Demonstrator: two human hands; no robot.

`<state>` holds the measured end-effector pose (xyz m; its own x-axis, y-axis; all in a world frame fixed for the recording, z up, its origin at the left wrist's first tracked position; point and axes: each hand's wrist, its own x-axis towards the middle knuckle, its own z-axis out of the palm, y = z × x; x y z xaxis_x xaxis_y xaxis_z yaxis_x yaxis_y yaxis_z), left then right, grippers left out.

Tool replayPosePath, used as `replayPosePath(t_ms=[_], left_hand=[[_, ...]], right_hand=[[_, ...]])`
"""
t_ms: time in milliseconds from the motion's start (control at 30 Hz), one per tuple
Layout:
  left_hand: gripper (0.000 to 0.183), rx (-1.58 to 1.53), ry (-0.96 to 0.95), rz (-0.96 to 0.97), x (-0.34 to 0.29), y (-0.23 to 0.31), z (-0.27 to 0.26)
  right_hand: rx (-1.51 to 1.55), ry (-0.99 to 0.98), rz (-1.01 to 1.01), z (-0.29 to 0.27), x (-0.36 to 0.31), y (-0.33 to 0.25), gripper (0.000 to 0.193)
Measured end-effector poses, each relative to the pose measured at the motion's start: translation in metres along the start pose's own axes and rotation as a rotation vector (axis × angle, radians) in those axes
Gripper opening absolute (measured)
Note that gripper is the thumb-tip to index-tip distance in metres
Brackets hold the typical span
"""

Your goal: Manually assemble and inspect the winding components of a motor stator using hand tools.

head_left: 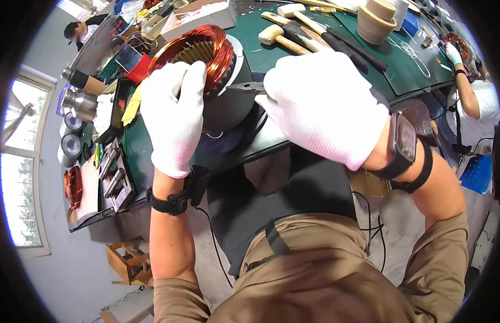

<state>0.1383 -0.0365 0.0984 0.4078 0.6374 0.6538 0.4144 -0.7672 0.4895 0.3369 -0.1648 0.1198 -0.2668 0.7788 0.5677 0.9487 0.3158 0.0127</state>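
Observation:
A motor stator with a grey cylindrical housing (240,67) and thick copper windings (220,46) sits at the table's front edge. My right hand (325,102), in a white glove, is closed round a pair of needle-nose pliers (250,88). The pliers' jaws point left and lie at the stator's near rim. My left hand (177,110), gloved too, is closed at the near left side of the windings, fingers curled in. What its fingertips pinch, if anything, is hidden. Yellow strips (132,105) stick out beside the left hand.
Several mallets and hammers (285,39) lie behind my right hand. Cream tape rolls (376,21) stand at the back right, and a carton (201,16) stands behind the stator. Steel rods (115,180) and a copper coil (73,187) lie at the left. Another person's gloved hand (452,54) works at far right.

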Motion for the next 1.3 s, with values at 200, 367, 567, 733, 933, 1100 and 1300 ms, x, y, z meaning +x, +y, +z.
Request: replayPosePath(t_ms=[200,367,567,733,933,1100,1300], left_hand=[[0.011,-0.023,0.142,0.095,-0.008,-0.004,0.005],[0.008,0.087,0.137,0.175,-0.008,-0.002,0.012],[0.011,-0.073,0.137,0.09,-0.003,-0.014,0.013],[0.012,-0.005,0.088,0.09,-0.008,-0.014,-0.003],[0.012,0.201,0.091,0.347,-0.006,-0.011,0.0],[0.007,0.177,0.088,0.231,-0.008,0.002,0.007],[0.01,0.174,0.141,0.245,0.002,0.008,0.014]], right_hand=[[-0.06,0.003,-0.007,0.017,0.004,-0.017,0.009],[-0.206,-0.061,0.108,0.014,0.011,-0.027,0.006],[-0.019,0.02,-0.16,-0.011,0.067,-0.007,0.015],[-0.028,-0.04,-0.109,-0.006,0.037,0.004,0.014],[-0.023,-0.035,-0.045,-0.002,0.007,-0.017,0.01],[-0.148,-0.09,0.077,0.006,0.016,-0.037,0.011],[-0.041,0.032,-0.016,-0.008,0.061,-0.009,0.015]])
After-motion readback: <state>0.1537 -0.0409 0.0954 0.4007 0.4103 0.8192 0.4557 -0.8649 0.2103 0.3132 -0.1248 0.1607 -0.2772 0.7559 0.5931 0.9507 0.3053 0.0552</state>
